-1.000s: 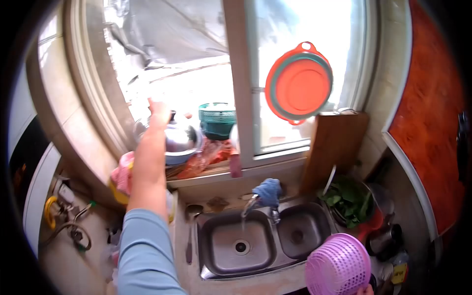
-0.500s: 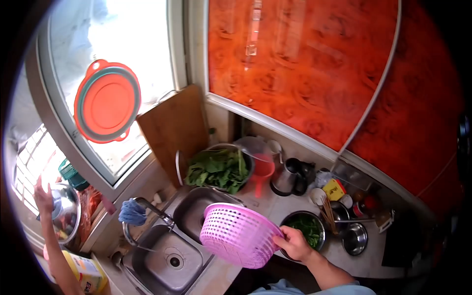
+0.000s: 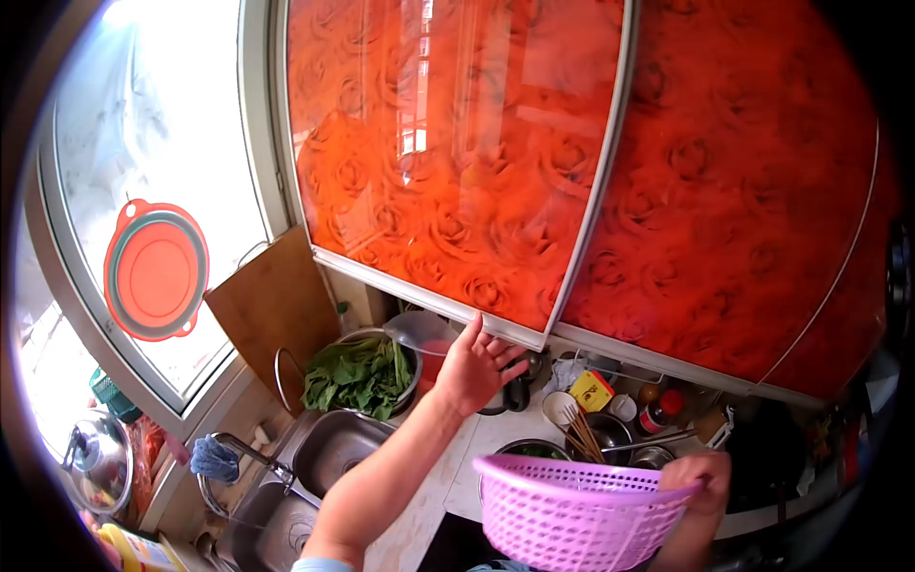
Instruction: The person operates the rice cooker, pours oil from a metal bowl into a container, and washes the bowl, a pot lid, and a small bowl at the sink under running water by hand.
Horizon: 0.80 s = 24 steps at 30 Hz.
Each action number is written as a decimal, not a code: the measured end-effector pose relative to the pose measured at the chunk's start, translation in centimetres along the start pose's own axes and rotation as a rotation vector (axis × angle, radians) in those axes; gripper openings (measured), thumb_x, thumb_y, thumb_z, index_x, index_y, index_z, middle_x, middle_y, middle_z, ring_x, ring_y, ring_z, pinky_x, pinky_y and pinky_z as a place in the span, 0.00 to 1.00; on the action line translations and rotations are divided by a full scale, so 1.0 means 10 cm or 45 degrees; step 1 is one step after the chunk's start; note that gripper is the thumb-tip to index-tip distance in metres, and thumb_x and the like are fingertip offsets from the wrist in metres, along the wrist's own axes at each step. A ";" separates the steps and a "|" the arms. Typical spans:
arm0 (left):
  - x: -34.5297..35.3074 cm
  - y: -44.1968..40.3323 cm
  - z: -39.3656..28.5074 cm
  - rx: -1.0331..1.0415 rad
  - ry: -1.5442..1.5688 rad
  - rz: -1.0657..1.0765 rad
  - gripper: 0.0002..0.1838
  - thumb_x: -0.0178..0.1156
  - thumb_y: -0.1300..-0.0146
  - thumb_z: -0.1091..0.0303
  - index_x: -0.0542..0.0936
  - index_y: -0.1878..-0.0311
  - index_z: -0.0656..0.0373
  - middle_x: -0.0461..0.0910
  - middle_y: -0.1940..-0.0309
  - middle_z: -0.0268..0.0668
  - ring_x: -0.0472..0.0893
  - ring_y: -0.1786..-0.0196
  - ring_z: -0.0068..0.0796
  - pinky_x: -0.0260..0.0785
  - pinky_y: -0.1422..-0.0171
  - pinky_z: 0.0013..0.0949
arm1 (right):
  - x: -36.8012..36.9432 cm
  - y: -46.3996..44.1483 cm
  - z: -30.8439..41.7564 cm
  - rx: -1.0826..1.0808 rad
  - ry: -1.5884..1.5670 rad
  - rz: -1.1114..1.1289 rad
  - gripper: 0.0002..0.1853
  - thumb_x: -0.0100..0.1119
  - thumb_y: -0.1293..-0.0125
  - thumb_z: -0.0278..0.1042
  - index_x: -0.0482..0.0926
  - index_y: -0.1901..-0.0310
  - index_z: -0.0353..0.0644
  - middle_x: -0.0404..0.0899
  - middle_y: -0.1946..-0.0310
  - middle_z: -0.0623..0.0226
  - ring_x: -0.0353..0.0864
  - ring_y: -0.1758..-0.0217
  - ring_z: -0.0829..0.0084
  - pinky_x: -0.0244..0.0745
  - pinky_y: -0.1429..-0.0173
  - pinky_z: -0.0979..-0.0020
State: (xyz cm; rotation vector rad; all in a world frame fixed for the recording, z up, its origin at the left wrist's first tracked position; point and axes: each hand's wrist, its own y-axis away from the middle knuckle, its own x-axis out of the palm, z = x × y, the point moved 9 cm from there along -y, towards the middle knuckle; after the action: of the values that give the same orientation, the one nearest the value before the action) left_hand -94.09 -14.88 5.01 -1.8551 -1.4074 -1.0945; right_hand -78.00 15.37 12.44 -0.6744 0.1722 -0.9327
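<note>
My left hand (image 3: 475, 368) is raised to the lower edge of the red rose-patterned cabinet door (image 3: 448, 191). Its fingers are spread and hold nothing; the thumb overlaps the door's white frame. At the lower right, my right hand (image 3: 701, 480) is closed on the rim of a pink plastic colander (image 3: 577, 520), which hangs upright in front of the counter. Behind the colander, a bowl of cut greens (image 3: 534, 448) is partly hidden. Left of my left forearm stands a pot of leafy greens (image 3: 357, 375).
A double steel sink (image 3: 329, 453) with a faucet (image 3: 253, 458) lies at the lower left. A wooden cutting board (image 3: 276, 315) leans by the window. Chopsticks (image 3: 583, 437), a yellow box (image 3: 591, 390) and a red-capped bottle (image 3: 662, 410) crowd the counter at right.
My left hand has come from the window side at far left to the cabinet's lower edge. The colander in my right hand has moved right, away from the sink. The view has shifted up and right.
</note>
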 end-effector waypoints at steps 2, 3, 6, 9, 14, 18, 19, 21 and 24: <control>0.04 0.01 0.07 0.092 0.038 -0.112 0.30 0.49 0.29 0.39 0.72 0.37 0.53 0.77 0.41 0.36 0.74 0.38 0.42 0.61 0.30 0.50 | -0.20 0.15 0.20 -0.074 -0.057 -0.176 0.11 0.72 0.47 0.26 0.78 0.68 0.30 0.82 0.74 0.56 0.82 0.73 0.65 0.76 0.69 0.64; -0.01 0.13 0.11 0.135 0.020 -0.204 0.30 0.49 0.29 0.38 0.72 0.37 0.53 0.78 0.42 0.36 0.74 0.38 0.42 0.61 0.30 0.50 | -0.32 0.27 0.27 -0.108 -0.086 -0.287 0.12 0.72 0.47 0.27 0.78 0.67 0.30 0.82 0.73 0.56 0.82 0.73 0.66 0.77 0.69 0.64; 0.12 0.85 0.02 0.314 -0.013 -0.363 0.25 0.50 0.29 0.41 0.75 0.44 0.52 0.80 0.51 0.36 0.77 0.44 0.39 0.65 0.36 0.47 | -0.56 0.45 0.40 -0.167 0.068 -0.824 0.14 0.72 0.49 0.28 0.78 0.65 0.30 0.83 0.72 0.60 0.80 0.74 0.71 0.74 0.71 0.67; -0.25 1.64 -0.19 0.503 0.135 -0.384 0.14 0.53 0.30 0.51 0.77 0.60 0.51 0.74 0.72 0.30 0.74 0.68 0.27 0.66 0.58 0.36 | -0.38 0.24 0.36 -0.170 0.091 -0.843 0.18 0.71 0.50 0.30 0.78 0.60 0.28 0.83 0.70 0.64 0.76 0.77 0.74 0.70 0.73 0.72; -0.73 2.54 -0.66 0.580 0.111 -0.248 0.11 0.53 0.31 0.57 0.76 0.66 0.50 0.66 0.81 0.24 0.64 0.79 0.20 0.61 0.66 0.30 | 0.58 -0.77 0.55 -0.461 0.773 -0.163 0.10 0.66 0.44 0.25 0.79 0.61 0.32 0.82 0.70 0.63 0.78 0.73 0.71 0.73 0.68 0.70; -0.83 2.80 -0.85 0.525 0.031 -0.277 0.13 0.50 0.29 0.56 0.76 0.65 0.52 0.66 0.82 0.24 0.63 0.81 0.17 0.62 0.64 0.29 | 2.05 -1.85 1.04 -1.073 1.394 0.460 0.08 0.67 0.45 0.23 0.78 0.64 0.34 0.80 0.70 0.59 0.80 0.70 0.63 0.74 0.67 0.66; -0.84 2.83 -0.89 0.534 0.039 -0.245 0.13 0.50 0.29 0.56 0.76 0.64 0.52 0.66 0.82 0.24 0.63 0.81 0.17 0.62 0.64 0.29 | 2.25 -2.12 1.10 -1.115 1.382 0.418 0.08 0.67 0.43 0.24 0.79 0.63 0.34 0.78 0.71 0.59 0.80 0.69 0.62 0.74 0.66 0.66; -0.88 2.88 -0.97 0.546 0.048 -0.180 0.13 0.50 0.29 0.56 0.77 0.64 0.53 0.67 0.82 0.23 0.63 0.81 0.17 0.62 0.65 0.29 | 2.50 -2.69 1.08 -1.050 1.322 0.474 0.08 0.66 0.40 0.25 0.79 0.60 0.33 0.78 0.70 0.58 0.80 0.69 0.62 0.74 0.65 0.67; -0.95 2.94 -1.05 0.534 0.158 -0.168 0.12 0.54 0.32 0.59 0.79 0.65 0.56 0.69 0.84 0.27 0.62 0.84 0.19 0.64 0.69 0.30 | 2.76 -3.35 0.95 -0.993 1.284 0.593 0.10 0.64 0.36 0.28 0.79 0.56 0.32 0.79 0.67 0.59 0.79 0.66 0.66 0.73 0.61 0.69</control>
State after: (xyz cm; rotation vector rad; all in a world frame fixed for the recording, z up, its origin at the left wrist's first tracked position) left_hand -69.92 -36.78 3.41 -1.3927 -1.5624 -0.8747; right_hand -80.49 -15.67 44.14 -0.7588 1.5824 -0.6566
